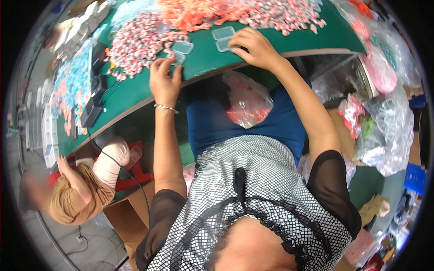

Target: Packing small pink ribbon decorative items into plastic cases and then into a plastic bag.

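Note:
At the near edge of the green table, my left hand has its fingers curled on the near part of a small clear plastic box, whose lid is flipped up. Further right, my right hand pinches the right side of another small clear hinged box, also lying open. Both boxes look see-through, and I cannot make out anything in them. Just beyond the left box lies a large heap of small pink-and-grey pieces. My fingertips partly cover both boxes.
Orange stringy pieces and more pink-and-grey pieces are piled along the table. A clear bag rests on my lap. Dark boxes stand at left, near a seated person. Plastic bags crowd the right side.

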Demonstrator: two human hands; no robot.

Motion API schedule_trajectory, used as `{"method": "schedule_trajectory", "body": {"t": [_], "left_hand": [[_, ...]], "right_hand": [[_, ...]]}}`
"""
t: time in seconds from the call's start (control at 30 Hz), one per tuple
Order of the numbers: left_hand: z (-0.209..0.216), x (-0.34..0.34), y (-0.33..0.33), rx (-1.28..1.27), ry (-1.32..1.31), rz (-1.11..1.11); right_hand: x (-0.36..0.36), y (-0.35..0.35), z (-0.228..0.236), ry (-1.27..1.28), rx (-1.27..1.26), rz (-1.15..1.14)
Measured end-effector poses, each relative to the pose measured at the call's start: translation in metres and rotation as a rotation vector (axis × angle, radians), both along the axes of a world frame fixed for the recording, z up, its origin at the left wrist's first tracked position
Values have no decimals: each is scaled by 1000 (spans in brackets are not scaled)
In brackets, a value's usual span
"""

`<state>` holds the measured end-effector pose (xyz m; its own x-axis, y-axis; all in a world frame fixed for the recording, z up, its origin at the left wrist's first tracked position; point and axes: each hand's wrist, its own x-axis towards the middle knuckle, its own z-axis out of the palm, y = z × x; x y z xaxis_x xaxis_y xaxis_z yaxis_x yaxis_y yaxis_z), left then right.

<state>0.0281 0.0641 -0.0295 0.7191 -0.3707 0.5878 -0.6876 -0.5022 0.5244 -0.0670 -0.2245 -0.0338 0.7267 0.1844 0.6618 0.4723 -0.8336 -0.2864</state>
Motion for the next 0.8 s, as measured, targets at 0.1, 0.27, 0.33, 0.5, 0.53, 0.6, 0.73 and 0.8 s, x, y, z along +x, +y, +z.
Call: {"method": "schedule_trajectory", "body": {"t": [0.1,0.27,0.33,0.5,0.53,0.6,0.73,0.8], "left_hand": [[6,-2,2,-44,68,54],[11,12,4,52,37,196],[19,16,0,103,-8,221],[40,25,-6,360,178,233],[42,28,-7,444,233,236],[43,33,-11,453,264,221],[50,19,-17,484,141,197],[50,13,-17,485,2,172]], "right_hand": [[-3,2,5,9,41,0],[-2,10,11,35,34,-13],[-3,8,13,69,43,-32],[-3,10,17,104,55,-40],[-3,11,18,102,60,-37],[-2,12,18,122,67,-33],[-6,10,21,151,87,-23],[-6,7,27,38,45,-135]]}}
